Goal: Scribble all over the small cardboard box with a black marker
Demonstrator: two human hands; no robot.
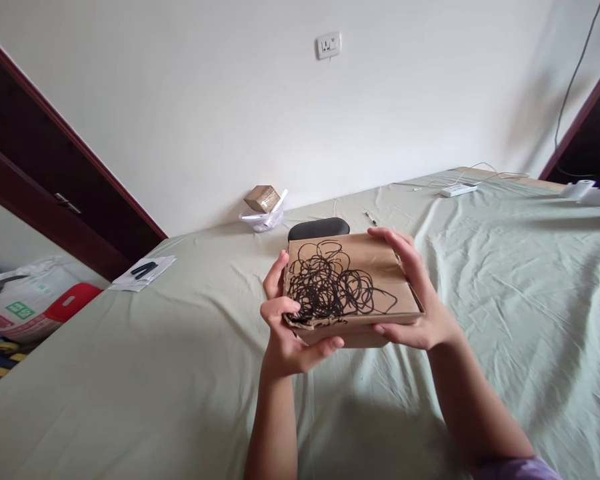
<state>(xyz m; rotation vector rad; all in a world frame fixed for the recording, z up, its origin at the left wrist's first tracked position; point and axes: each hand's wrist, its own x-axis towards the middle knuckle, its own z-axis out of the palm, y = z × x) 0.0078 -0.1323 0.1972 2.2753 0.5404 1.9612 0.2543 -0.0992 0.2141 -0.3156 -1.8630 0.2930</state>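
Between both hands a brown cardboard box (380, 267) is held up above the sheet, its top tilted toward me. Black scribbled loops cover the left and middle of that top face. My left hand (290, 340) grips the left side, thumb along the front face and fingers at the torn, frayed left corner. My right hand (423, 300) clasps the right side, thumb under the front lip and fingers along the right edge. Just behind the box sits a black rounded case (319, 228), partly hidden by it. The box's underside cannot be seen.
A green sheet (155, 373) covers the wide surface. Toward the wall stand a plastic bowl (263, 219) with a small taped box (261, 199), a pen (370, 219) and a white power strip (459, 190). Papers (145, 273) lie left; white rolls (580, 190) right.
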